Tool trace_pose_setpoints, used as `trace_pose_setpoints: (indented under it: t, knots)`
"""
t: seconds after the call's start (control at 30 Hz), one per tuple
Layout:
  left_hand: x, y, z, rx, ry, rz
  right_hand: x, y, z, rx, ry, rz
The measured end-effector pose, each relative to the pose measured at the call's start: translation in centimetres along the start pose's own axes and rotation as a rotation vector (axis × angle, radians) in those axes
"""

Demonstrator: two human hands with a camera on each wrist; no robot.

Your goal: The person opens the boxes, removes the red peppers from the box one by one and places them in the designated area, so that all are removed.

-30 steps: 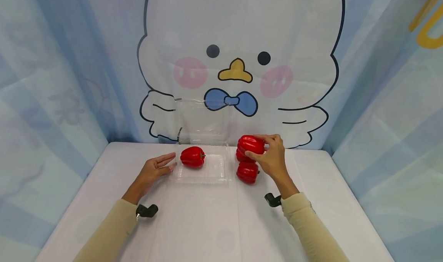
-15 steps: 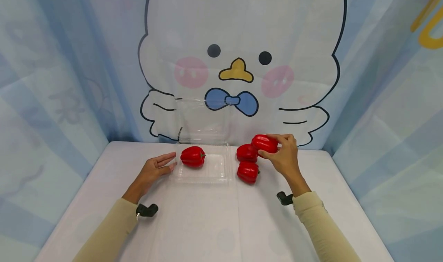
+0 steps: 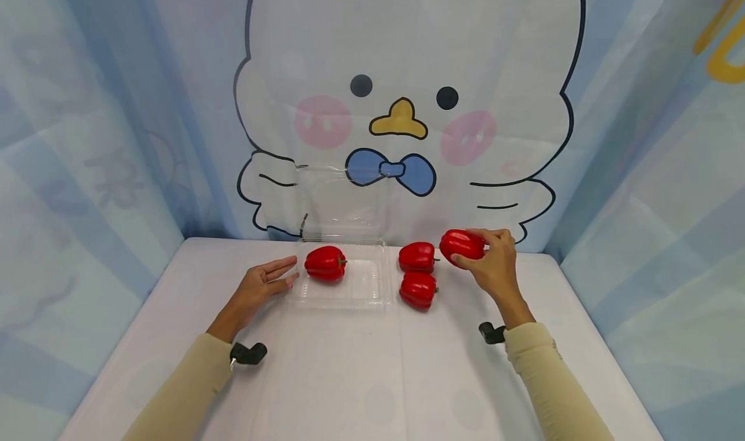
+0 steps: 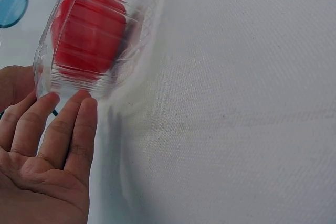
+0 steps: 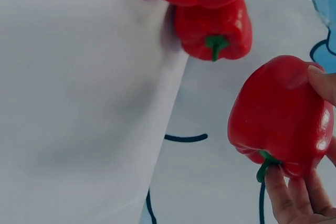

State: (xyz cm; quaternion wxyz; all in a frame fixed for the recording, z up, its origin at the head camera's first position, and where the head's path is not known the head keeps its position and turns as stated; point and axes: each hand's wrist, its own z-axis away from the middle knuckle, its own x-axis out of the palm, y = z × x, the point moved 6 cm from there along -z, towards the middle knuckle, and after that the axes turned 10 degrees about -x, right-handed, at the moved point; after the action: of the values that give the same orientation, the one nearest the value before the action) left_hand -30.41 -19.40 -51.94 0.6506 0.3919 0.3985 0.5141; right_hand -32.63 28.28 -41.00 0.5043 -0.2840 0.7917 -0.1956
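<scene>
My right hand (image 3: 496, 264) grips a red bell pepper (image 3: 462, 246), held above the table's back edge. In the right wrist view the thumb lies on one side of that pepper (image 5: 281, 114) and the fingertips sit near its green stem. Two more red bell peppers rest on the table to its left, one farther back (image 3: 416, 257) and one nearer (image 3: 418, 291). A clear plastic clamshell container (image 3: 367, 284) with its lid raised holds another red pepper (image 3: 324, 264) in its left half. The left hand (image 3: 260, 287) has its fingers extended, fingertips right at the container's left wall.
A white cloth covers the table (image 3: 337, 376). Behind it hangs a curtain (image 3: 401, 53) printed with a cartoon bird, and the raised clear lid (image 3: 343, 202) stands in front of that. Blue patterned curtains (image 3: 658, 189) close off both sides.
The right hand has carried its pepper to the right, away from above the two peppers on the table, uncovering the back one. The left hand and the container have stayed put.
</scene>
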Motion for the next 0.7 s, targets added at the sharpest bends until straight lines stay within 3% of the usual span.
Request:
trace_pose_setpoints:
  t: [0.7]
  knots:
    - [-0.1,0.0,0.2,0.036,-0.016,0.005,0.2,4.4,-0.2,0.007,-0.034,0.086]
